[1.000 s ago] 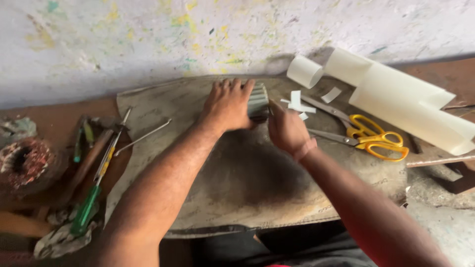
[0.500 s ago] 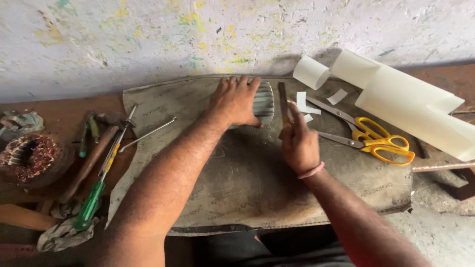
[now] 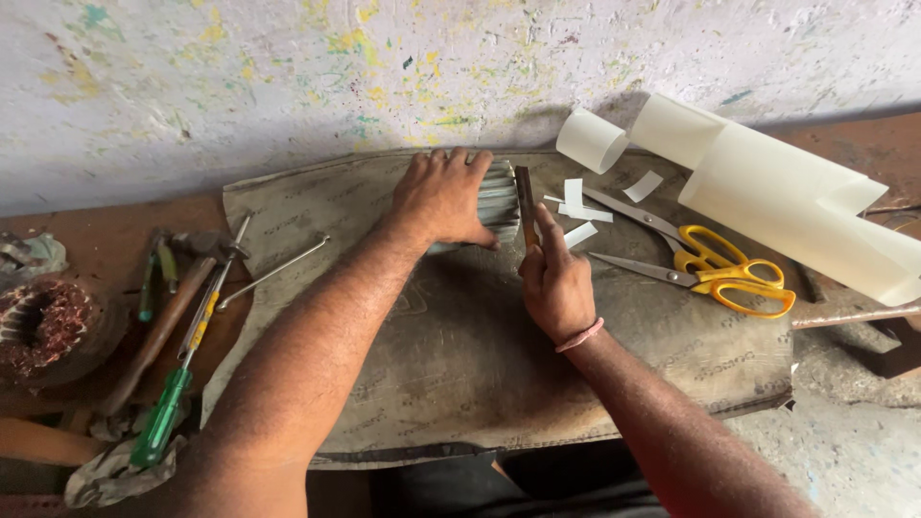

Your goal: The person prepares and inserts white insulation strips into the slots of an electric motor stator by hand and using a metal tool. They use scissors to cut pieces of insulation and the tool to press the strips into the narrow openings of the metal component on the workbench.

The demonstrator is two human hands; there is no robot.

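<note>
two hands are seen over a grey mat. a ribbed metal core lies on the mat near the wall, and it is covered from above by the left hand, with the fingers curled down on it. just to the right of the core, a thin dark stick is held upright by the right hand, pinched between thumb and fingers. a pink band is worn on that wrist. small white paper bits are scattered near the stick. yellow scissors are laid on the mat further right. big rolls of pale paper are set by the wall. well to the left, a green screwdriver, a wooden handle and a copper coil are laid on the brown bench.
</note>
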